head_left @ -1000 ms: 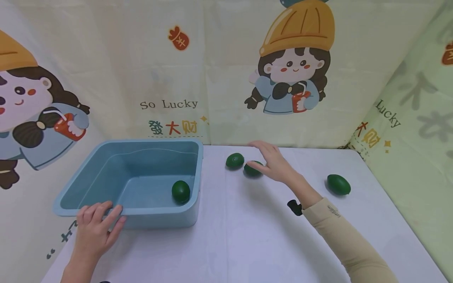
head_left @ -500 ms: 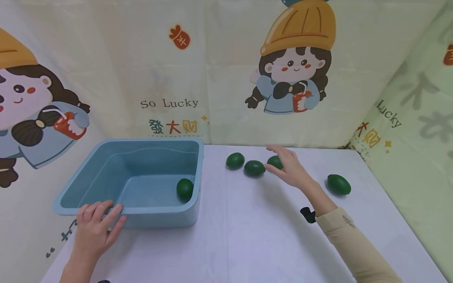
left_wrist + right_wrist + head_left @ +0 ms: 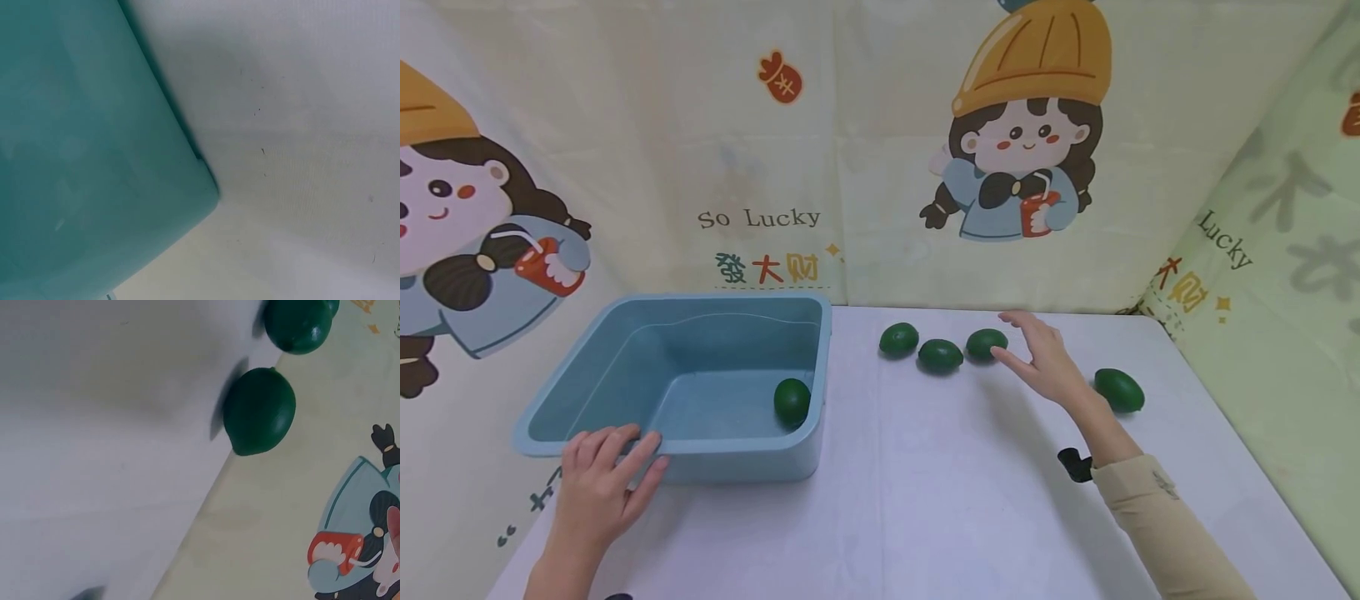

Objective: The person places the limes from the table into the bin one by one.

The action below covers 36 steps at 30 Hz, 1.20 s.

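Starting at the left, we see our left hand (image 3: pixel 601 487) resting on the near rim of the blue tub (image 3: pixel 700 458), fingers curled over the edge and gripping it, holding the tub in place on the white table (image 3: pixel 925 500); the left wrist view shows only the tub's corner (image 3: pixel 94 156) and bare cloth. Inside the tub, one dark green lime (image 3: pixel 792 402) sits against the right wall, down near the front corner. Moving right across the table, we come to three limes in a loose row near the back edge: the left lime (image 3: pixel 898 338), the middle lime (image 3: pixel 940 355) just beside it and slightly nearer to us, and the right lime (image 3: pixel 986 342). Our right hand (image 3: pixel 1043 361) is spread flat and loose, grasping nothing, its fingertips just beside that right lime; whether they touch it we cannot tell. The right wrist view catches that lime (image 3: pixel 259 411) close up against the backdrop. Farther right, a lone lime (image 3: pixel 1118 389) lies just behind our right wrist, well apart from the row.
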Available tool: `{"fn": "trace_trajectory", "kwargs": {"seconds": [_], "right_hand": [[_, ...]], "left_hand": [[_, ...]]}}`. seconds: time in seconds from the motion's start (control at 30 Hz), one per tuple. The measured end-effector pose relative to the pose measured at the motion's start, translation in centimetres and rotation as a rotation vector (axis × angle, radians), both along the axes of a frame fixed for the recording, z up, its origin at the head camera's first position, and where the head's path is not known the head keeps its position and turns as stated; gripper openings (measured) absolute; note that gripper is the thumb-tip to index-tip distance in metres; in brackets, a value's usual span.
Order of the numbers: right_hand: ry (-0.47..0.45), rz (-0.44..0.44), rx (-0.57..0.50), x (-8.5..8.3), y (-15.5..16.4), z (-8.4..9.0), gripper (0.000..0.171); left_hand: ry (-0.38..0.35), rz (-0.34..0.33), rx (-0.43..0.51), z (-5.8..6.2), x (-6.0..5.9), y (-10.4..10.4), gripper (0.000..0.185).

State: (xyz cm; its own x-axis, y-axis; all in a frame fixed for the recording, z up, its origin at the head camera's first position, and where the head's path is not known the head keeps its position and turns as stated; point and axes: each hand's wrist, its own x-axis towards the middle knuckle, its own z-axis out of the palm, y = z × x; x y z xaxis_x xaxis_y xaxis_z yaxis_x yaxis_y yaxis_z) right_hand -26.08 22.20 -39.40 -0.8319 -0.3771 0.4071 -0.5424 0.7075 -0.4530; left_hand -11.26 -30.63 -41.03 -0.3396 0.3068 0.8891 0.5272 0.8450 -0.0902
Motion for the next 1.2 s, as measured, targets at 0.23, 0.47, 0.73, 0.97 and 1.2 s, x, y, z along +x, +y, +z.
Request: {"fn": "trace_trajectory", "kwargs": {"seconds": [0.23, 0.47, 0.73, 0.97, 1.2], "right_hand": [[-0.014, -0.045, 0.008, 0.1, 1.5, -0.3, 0.057], [-0.035, -0.079, -0.002, 0.3, 2.9, -0.7, 0.057], [-0.026, -0.13, -0.025, 0.8, 4.1, -0.8, 0.056], [-0.002, -0.157, -0.053, 1.1, 5.1, -1.2, 0.054], [-0.035, -0.207, -0.068, 1.5, 6.1, -1.8, 0.055]], "left_hand": [[0.012, -0.018, -0.002, 0.4, 0.0, 0.1, 0.047], [0.017, -0.042, 0.007, 1.0, 0.2, 0.3, 0.049], [0.008, -0.043, -0.002, 1.4, 0.2, 0.4, 0.051], [-0.013, -0.026, 0.0, 1.1, 0.3, 0.0, 0.051], [-0.066, 0.004, -0.007, 0.9, 0.6, -0.2, 0.054]]}}
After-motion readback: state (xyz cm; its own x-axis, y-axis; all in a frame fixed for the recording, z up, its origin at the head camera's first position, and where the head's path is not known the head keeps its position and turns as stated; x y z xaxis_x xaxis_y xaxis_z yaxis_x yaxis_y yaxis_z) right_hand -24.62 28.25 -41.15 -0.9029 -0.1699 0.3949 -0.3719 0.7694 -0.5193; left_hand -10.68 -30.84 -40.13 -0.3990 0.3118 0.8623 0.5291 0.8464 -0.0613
